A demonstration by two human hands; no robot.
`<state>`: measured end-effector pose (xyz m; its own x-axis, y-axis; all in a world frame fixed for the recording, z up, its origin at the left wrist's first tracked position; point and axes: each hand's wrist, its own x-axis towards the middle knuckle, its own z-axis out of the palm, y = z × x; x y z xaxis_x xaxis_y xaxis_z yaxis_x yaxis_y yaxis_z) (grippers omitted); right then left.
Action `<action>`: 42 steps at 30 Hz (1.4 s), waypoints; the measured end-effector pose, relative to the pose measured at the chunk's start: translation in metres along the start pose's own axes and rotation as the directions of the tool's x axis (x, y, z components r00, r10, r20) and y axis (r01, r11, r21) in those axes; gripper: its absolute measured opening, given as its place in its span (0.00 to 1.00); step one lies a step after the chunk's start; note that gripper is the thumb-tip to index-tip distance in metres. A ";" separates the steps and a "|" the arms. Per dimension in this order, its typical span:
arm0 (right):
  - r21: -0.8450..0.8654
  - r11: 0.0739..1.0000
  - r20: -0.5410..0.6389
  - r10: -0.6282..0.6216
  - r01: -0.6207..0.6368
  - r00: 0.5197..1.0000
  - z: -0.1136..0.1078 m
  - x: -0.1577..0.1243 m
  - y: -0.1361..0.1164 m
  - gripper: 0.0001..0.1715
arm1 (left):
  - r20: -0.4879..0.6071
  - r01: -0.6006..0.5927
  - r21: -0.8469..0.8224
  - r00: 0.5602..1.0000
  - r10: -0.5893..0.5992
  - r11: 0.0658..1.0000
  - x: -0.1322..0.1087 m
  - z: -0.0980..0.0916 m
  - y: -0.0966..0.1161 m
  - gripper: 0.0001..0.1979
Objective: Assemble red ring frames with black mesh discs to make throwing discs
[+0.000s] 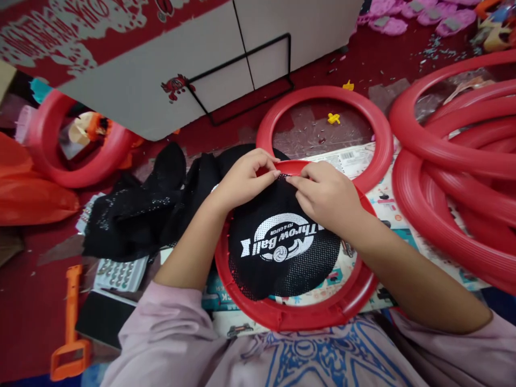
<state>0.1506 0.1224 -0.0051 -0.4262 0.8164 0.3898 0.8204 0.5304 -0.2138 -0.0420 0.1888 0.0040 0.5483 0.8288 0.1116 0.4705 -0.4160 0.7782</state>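
Note:
A red plastic ring [282,318] lies in front of me, its hollow ribbed side up. Inside it is a black mesh net [308,277] with a white "Throw Ball" print, upside down from here. At the ring's far rim, my left hand [245,181] pinches the net's edge between thumb and forefinger. My right hand [331,194] is closed on the same edge just to the right, fingertips against the rim. The net's near edge hangs loose, and printed card shows through the gap below it.
Another red ring [382,142] lies just beyond, with a pile of red rings [447,204] at right. Left are black mesh pieces [133,209], a calculator [121,274] and an orange plastic handle [71,322]. A white-and-red carton [193,59] stands behind.

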 end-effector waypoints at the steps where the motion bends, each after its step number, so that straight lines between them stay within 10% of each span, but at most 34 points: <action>1: -0.008 1.000 -0.001 0.000 0.000 1.000 0.000 0.000 0.000 0.20 | -0.011 -0.007 0.010 1.000 0.007 1.000 0.000 0.001 -0.001 0.07; 13: -0.099 0.995 0.051 0.001 0.004 0.999 -0.004 0.001 -0.006 0.17 | -0.062 -0.014 0.035 0.998 0.016 0.999 -0.002 0.003 -0.002 0.04; 25: 0.120 0.992 0.104 -0.060 0.047 0.993 -0.012 0.002 0.004 0.13 | 0.184 -0.006 0.564 0.976 -0.118 0.826 -0.012 -0.031 0.029 0.18; 31: 0.140 0.989 0.033 -0.050 0.044 0.998 -0.014 0.007 0.009 0.16 | 0.068 -0.121 0.240 0.992 0.108 0.963 -0.001 -0.010 0.020 0.12; 42: 0.036 0.999 0.006 -0.009 0.009 1.000 -0.009 0.004 0.008 0.17 | -0.045 -0.029 0.070 0.998 0.032 0.997 0.002 0.002 0.008 0.04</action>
<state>0.1590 0.1282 0.0027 -0.4355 0.8130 0.3865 0.8023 0.5453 -0.2430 -0.0353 0.1862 0.0091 0.5318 0.8308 0.1641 0.5016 -0.4651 0.7294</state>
